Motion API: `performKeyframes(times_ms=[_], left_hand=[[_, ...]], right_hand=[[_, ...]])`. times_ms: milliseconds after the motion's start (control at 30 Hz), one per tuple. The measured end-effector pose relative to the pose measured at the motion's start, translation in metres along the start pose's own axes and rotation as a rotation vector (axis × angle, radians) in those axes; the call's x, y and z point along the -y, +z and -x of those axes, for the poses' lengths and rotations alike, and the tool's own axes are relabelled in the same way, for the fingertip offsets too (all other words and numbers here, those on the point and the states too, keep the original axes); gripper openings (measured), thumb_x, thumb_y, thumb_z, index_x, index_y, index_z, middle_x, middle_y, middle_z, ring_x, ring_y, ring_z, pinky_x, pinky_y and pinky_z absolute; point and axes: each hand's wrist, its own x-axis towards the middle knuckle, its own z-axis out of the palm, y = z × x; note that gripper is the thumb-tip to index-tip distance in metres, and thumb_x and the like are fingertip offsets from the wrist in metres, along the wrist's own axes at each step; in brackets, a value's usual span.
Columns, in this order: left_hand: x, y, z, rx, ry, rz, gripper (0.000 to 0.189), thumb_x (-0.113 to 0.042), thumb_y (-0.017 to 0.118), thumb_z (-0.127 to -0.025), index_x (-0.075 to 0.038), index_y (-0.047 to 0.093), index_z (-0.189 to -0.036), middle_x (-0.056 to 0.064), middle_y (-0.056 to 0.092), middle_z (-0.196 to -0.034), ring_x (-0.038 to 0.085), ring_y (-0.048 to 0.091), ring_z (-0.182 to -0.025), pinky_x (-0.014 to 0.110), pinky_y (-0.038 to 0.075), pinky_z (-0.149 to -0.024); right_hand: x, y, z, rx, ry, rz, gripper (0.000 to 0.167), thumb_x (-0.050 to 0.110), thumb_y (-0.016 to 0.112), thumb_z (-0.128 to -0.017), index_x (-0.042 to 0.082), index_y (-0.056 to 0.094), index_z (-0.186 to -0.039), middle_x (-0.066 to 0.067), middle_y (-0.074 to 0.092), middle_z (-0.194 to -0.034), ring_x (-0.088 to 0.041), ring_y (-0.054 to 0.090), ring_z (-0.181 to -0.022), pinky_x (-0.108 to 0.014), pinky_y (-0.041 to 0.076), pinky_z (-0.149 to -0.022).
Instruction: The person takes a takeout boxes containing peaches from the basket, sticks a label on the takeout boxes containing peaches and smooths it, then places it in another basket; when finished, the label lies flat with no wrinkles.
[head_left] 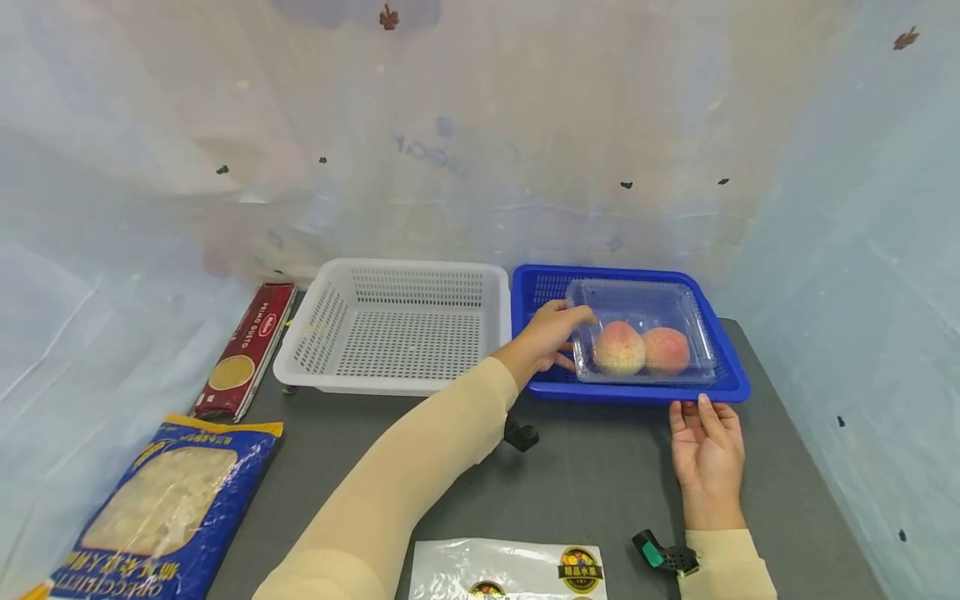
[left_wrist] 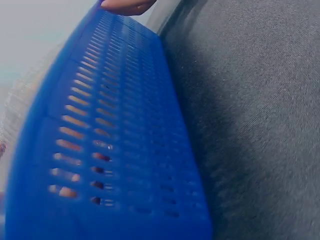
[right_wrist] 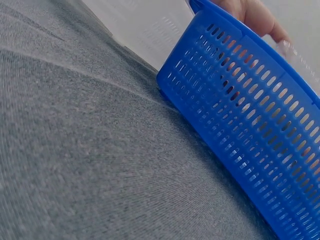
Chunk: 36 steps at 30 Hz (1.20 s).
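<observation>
Head view: the left hand grips the left side of a clear plastic box with two peaches in it, over the blue basket. The right hand pinches that basket's front rim at 5 o'clock. From the blue basket, a white basket stands just beside it at 9 o'clock, with a red pack beyond; a blue bag lies well apart at 8, a label sheet at 7. The left sleeve blocks part of the table.

Left wrist view: the basket's slotted wall hides most of the box; a fingertip meets the rim at 11 o'clock.

Right wrist view: the wall again stands in front, fingers showing behind its rim at 1 o'clock, the white basket at 11.
</observation>
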Motion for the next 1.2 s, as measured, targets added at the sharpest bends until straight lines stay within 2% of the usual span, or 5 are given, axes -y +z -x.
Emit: performKeyframes(times_ms=[267, 667, 800, 1000, 1200], left_hand=[[-0.023, -0.006, 0.019, 0.086, 0.038, 0.024, 0.089, -0.029, 0.078, -0.095, -0.01, 0.033, -0.17, 0.015, 0.055, -0.142, 0.046, 0.061, -0.114, 0.058, 0.063, -0.078], [-0.043, -0.029, 0.073, 0.143, 0.039, 0.015, 0.081, -0.03, 0.076, -0.098, -0.012, 0.038, -0.167, 0.007, 0.055, -0.142, 0.039, 0.06, -0.111, 0.052, 0.062, -0.074], [-0.043, -0.036, 0.089, 0.151, 0.044, 0.01, 0.078, -0.028, 0.075, -0.097, -0.012, 0.039, -0.165, 0.004, 0.055, -0.143, 0.037, 0.058, -0.109, 0.049, 0.061, -0.073], [-0.035, -0.049, 0.113, 0.172, 0.043, 0.019, 0.073, -0.025, 0.073, -0.096, -0.009, 0.043, -0.16, 0.012, 0.053, -0.148, 0.039, 0.061, -0.111, 0.044, 0.06, -0.066], [-0.024, -0.068, 0.141, 0.202, 0.03, 0.051, 0.093, -0.024, 0.074, -0.093, -0.009, 0.026, -0.171, 0.017, 0.041, -0.162, 0.044, 0.058, -0.132, 0.044, 0.062, -0.067]], right_hand=[[0.0, 0.001, -0.001, -0.003, 0.002, -0.044, 0.014, -0.019, 0.058, -0.103, -0.005, 0.055, -0.106, -0.022, 0.06, -0.096, -0.033, 0.066, -0.081, -0.042, 0.063, -0.072], [0.0, 0.0, -0.002, 0.023, 0.0, -0.053, 0.013, -0.019, 0.058, -0.103, -0.007, 0.056, -0.107, -0.023, 0.063, -0.102, -0.033, 0.068, -0.084, -0.042, 0.062, -0.074], [0.002, -0.001, -0.004, 0.104, 0.002, -0.07, 0.013, -0.018, 0.055, -0.105, -0.011, 0.06, -0.115, -0.024, 0.068, -0.112, -0.033, 0.071, -0.093, -0.042, 0.063, -0.079], [0.0, -0.003, -0.005, 0.196, -0.001, -0.121, 0.028, -0.022, 0.047, -0.106, -0.014, 0.058, -0.131, -0.025, 0.068, -0.122, -0.033, 0.071, -0.106, -0.043, 0.061, -0.091], [0.003, -0.002, -0.003, 0.106, -0.007, -0.056, 0.017, -0.019, 0.05, -0.106, -0.005, 0.046, -0.115, -0.023, 0.063, -0.098, -0.03, 0.064, -0.08, -0.038, 0.057, -0.067]])
